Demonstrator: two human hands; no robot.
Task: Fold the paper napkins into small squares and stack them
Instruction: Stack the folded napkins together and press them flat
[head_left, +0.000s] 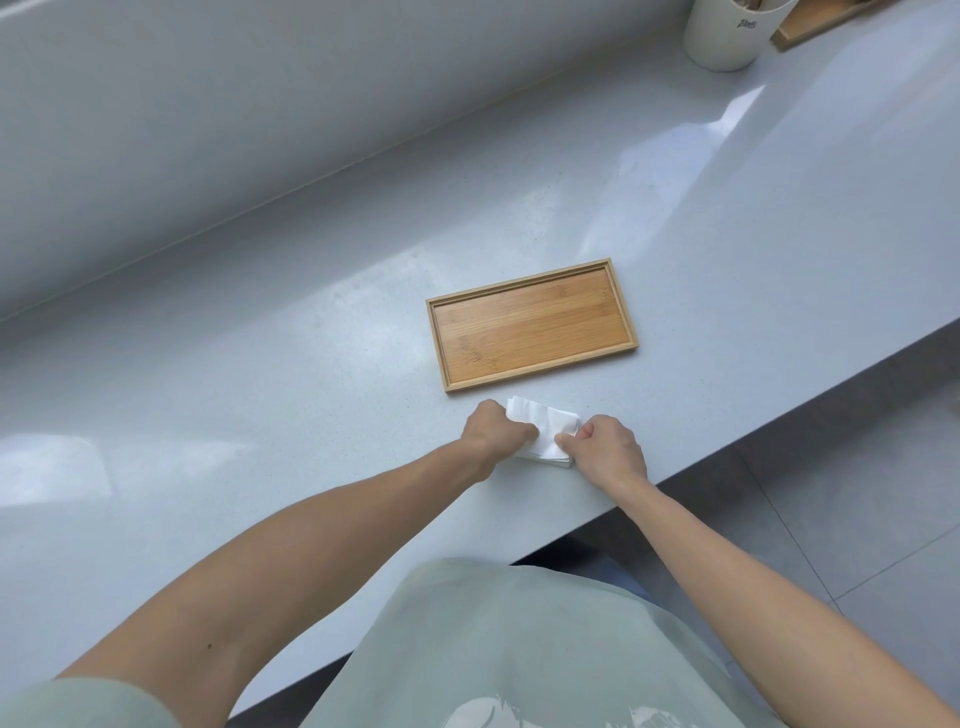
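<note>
The white paper napkins (545, 431) lie as a small layered bundle on the pale countertop (260, 415), close to its near edge and just in front of the wooden tray (530, 325), apart from it. The bundle's long axis runs from its far-left corner, which points toward the tray's near-left corner, down to the layered edges at near right.

Your left hand (493, 428) grips the bundle's left side, fingers curled over it. Your right hand (605, 447) pinches the right side with curled fingers and thumb. Both hands are clamped on the napkins, close together with the paper between them.

The tray's long axis runs left to right, slightly tilted. A white cup (727, 34) stands well apart at the far right, beside a wooden board (810, 23).
</note>
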